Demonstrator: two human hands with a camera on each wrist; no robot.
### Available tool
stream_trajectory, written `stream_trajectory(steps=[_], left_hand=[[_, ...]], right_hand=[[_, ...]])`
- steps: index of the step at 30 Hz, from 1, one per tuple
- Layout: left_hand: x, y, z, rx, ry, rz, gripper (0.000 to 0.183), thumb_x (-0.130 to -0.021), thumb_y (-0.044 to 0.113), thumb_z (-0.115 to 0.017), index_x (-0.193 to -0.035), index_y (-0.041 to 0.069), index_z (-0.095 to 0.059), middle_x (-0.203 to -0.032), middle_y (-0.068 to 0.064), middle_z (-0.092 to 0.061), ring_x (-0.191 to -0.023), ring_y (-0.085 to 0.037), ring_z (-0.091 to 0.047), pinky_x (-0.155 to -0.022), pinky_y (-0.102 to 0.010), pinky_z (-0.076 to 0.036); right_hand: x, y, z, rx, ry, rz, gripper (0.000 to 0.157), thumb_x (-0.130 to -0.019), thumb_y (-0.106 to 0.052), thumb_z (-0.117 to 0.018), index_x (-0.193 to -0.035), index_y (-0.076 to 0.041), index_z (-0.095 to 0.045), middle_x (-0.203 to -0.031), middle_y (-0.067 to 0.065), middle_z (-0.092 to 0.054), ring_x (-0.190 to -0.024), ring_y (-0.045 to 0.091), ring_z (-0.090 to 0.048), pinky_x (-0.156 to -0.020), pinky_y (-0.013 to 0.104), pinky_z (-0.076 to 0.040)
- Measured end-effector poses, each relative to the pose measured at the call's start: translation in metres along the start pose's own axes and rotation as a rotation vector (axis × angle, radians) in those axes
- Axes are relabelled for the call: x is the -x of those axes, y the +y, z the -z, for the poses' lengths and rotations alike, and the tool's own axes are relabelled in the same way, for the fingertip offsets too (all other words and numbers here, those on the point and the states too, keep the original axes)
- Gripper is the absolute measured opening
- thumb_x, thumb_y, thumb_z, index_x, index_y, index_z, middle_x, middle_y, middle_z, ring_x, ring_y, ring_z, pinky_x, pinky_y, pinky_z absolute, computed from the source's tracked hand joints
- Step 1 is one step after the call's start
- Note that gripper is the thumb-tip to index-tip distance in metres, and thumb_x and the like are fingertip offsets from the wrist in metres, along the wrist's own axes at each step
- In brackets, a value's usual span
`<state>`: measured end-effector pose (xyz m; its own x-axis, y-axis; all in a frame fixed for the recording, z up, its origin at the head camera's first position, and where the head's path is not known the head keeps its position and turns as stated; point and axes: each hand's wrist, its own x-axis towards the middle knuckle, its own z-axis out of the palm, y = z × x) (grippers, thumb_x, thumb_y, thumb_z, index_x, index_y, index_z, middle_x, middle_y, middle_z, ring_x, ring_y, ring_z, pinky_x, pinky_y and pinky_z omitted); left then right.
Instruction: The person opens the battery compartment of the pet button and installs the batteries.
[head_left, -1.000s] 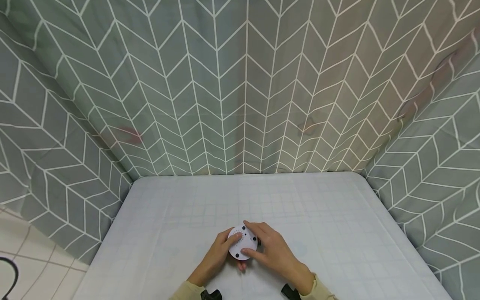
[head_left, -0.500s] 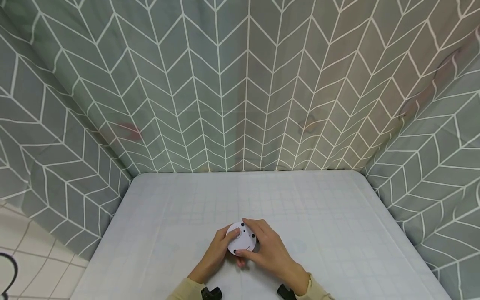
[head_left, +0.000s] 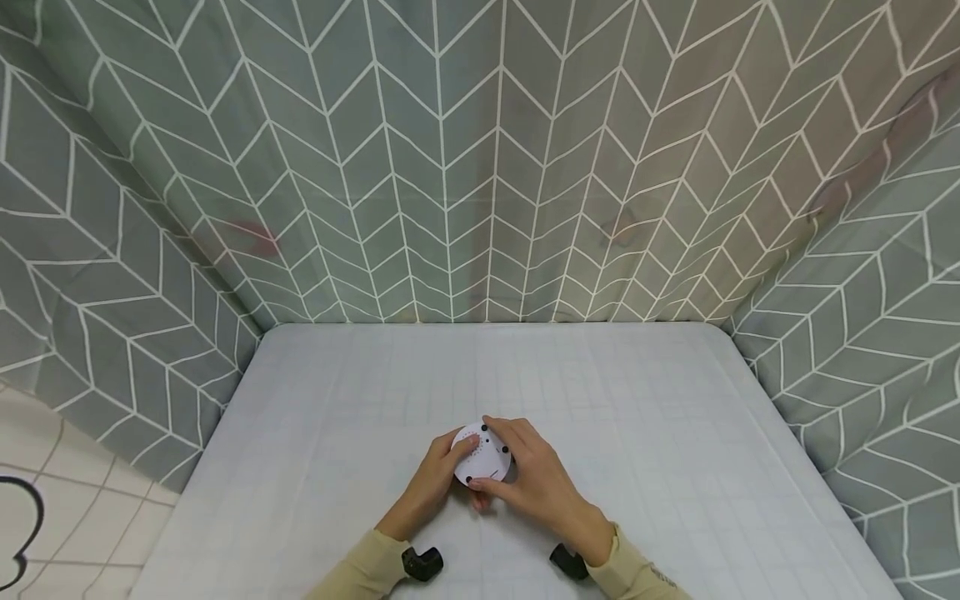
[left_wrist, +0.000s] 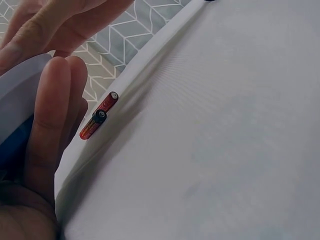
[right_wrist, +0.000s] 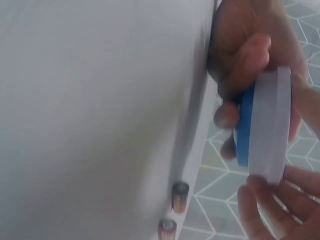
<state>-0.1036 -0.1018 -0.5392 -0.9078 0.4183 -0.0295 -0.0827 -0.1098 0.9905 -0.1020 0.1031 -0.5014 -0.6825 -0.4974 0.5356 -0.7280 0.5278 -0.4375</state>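
A grey-green chevron-patterned curtain [head_left: 465, 167] with white lines spreads from nine o'clock through twelve to three o'clock in the head view. Toward six o'clock lies a white tablecloth [head_left: 637, 392] with a faint grid, its far corners rounded. At eight o'clock is pale tiled floor [head_left: 82, 475], with a black curved shape [head_left: 39, 508], unclear in kind.

A second ago the thumb of my right hand [head_left: 542, 482] lay higher on the face of the white disc [head_left: 486, 460]; now its tip touches near the lower black dot [head_left: 469, 479], uncovering a thin dark line [head_left: 493, 474] just above it. My head view has dipped slightly, so the table [head_left: 637, 417] sits higher and more of my sleeves [head_left: 367, 567] shows.
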Motion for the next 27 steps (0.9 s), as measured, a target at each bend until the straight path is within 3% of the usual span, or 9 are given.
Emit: stream_trajectory(steps=[7, 11, 18, 21, 27], left_hand=[[0.000, 0.001, 0.001, 0.073, -0.027, 0.005, 0.046, -0.115, 0.036, -0.043, -0.127, -0.006, -0.058, -0.069, -0.013, -0.074, -0.052, -0.023, -0.072, -0.050, -0.043, -0.062], [0.000, 0.002, 0.001, 0.096, -0.053, 0.004, 0.045, -0.115, 0.034, -0.042, -0.129, -0.006, -0.058, -0.071, -0.012, -0.074, -0.050, -0.021, -0.071, -0.048, -0.038, -0.061], [0.000, 0.003, 0.003, 0.133, -0.082, 0.011, 0.044, -0.115, 0.034, -0.042, -0.124, -0.005, -0.060, -0.070, -0.022, -0.073, -0.048, -0.020, -0.069, -0.045, -0.035, -0.060], [0.001, 0.004, 0.004, 0.147, -0.085, 0.033, 0.044, -0.115, 0.034, -0.043, -0.124, -0.005, -0.060, -0.070, -0.014, -0.074, -0.048, -0.019, -0.069, -0.045, -0.034, -0.059], [0.002, 0.004, 0.004, 0.147, -0.084, 0.071, 0.045, -0.114, 0.036, -0.044, -0.117, -0.005, -0.062, -0.066, -0.010, -0.073, -0.045, -0.018, -0.066, -0.042, -0.033, -0.057]], right_hand=[[-0.003, 0.009, 0.008, -0.063, -0.018, 0.059, 0.081, -0.075, -0.036, -0.096, -0.142, -0.006, -0.061, -0.138, 0.003, -0.066, -0.123, 0.016, -0.061, -0.100, 0.027, -0.055], [-0.005, 0.014, 0.010, -0.110, -0.010, 0.136, 0.069, -0.075, -0.031, -0.095, -0.133, -0.007, -0.067, -0.141, 0.007, -0.065, -0.126, 0.021, -0.060, -0.108, 0.021, -0.048], [-0.007, 0.017, 0.013, -0.157, 0.013, 0.292, 0.037, -0.077, -0.019, -0.094, -0.109, -0.013, -0.077, -0.128, 0.010, -0.069, -0.117, 0.027, -0.062, -0.091, 0.036, -0.058], [-0.009, 0.016, 0.017, -0.138, 0.000, 0.365, 0.034, -0.078, -0.012, -0.093, -0.108, -0.014, -0.079, -0.120, 0.007, -0.071, -0.111, 0.024, -0.065, -0.087, 0.035, -0.060], [-0.011, 0.008, 0.024, 0.000, -0.041, 0.451, 0.027, -0.080, -0.006, -0.091, -0.104, -0.015, -0.082, -0.108, 0.002, -0.073, -0.099, 0.015, -0.069, -0.082, 0.026, -0.061]])
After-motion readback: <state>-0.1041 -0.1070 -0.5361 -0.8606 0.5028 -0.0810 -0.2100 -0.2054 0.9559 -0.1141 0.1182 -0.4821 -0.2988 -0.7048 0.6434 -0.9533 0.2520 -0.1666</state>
